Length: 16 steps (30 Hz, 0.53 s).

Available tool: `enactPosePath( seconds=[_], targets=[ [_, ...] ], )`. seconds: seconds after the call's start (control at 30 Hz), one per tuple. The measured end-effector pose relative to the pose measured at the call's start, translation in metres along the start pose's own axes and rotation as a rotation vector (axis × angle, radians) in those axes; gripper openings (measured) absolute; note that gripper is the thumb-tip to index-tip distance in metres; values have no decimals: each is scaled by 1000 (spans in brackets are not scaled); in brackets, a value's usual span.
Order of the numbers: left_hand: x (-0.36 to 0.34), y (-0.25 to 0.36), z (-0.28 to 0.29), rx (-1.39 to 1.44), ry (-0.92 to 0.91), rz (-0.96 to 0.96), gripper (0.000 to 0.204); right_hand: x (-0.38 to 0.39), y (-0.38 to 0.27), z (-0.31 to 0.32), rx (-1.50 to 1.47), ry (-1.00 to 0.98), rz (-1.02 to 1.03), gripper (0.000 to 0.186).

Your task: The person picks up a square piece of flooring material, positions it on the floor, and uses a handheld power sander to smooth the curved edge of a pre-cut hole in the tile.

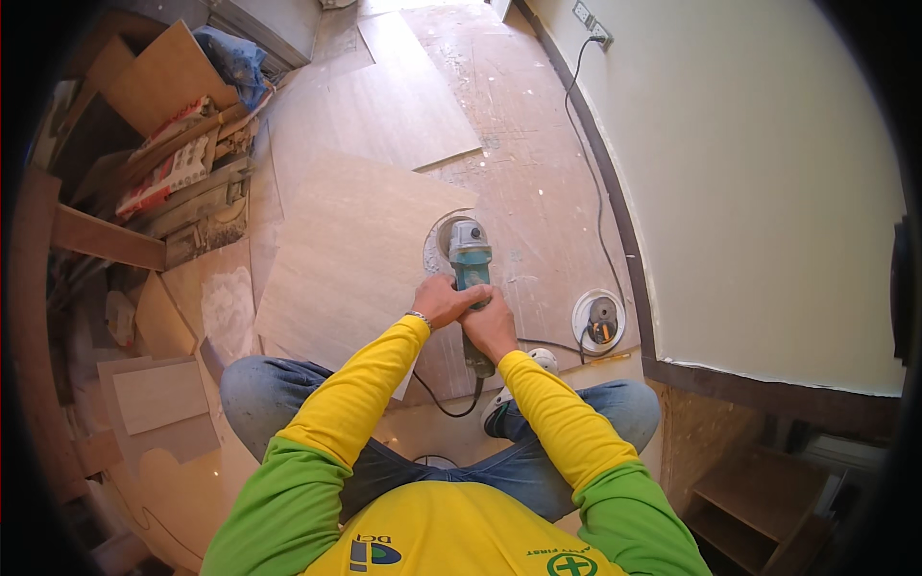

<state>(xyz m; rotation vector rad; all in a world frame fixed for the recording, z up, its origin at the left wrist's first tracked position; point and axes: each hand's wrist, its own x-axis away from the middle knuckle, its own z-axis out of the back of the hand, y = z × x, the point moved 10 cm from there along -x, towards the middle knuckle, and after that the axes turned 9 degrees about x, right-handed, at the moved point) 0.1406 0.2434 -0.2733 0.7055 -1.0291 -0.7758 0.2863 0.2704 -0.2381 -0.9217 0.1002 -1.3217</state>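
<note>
Both my hands are wrapped round a teal and grey angle grinder (471,261). My left hand (441,299) grips its left side near the head, and my right hand (492,324) closes round the body just behind. The grinder's head sits over a curved cutout at the right edge of a large beige tile (360,250), with whitish dust beside it. Whether the disc touches the tile I cannot tell. A black cord (449,414) loops from the grinder's rear end. My crossed legs lie close behind the tool.
A round white container (598,322) with a disc and small items stands by the right wall. A power cord (597,192) runs along that wall to a socket (593,24). More tiles (399,106) lie ahead. Boards and scrap (173,178) are piled at the left.
</note>
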Motion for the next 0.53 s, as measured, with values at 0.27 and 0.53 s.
enactPosePath(
  seconds=[0.27, 0.53],
  targets=[
    [1, -1, 2, -3, -1, 7, 73, 2, 0, -1, 0, -8, -57, 65],
    [-2, 0, 0, -71, 14, -8, 74, -5, 5, -3, 37, -31, -50, 67]
  ],
)
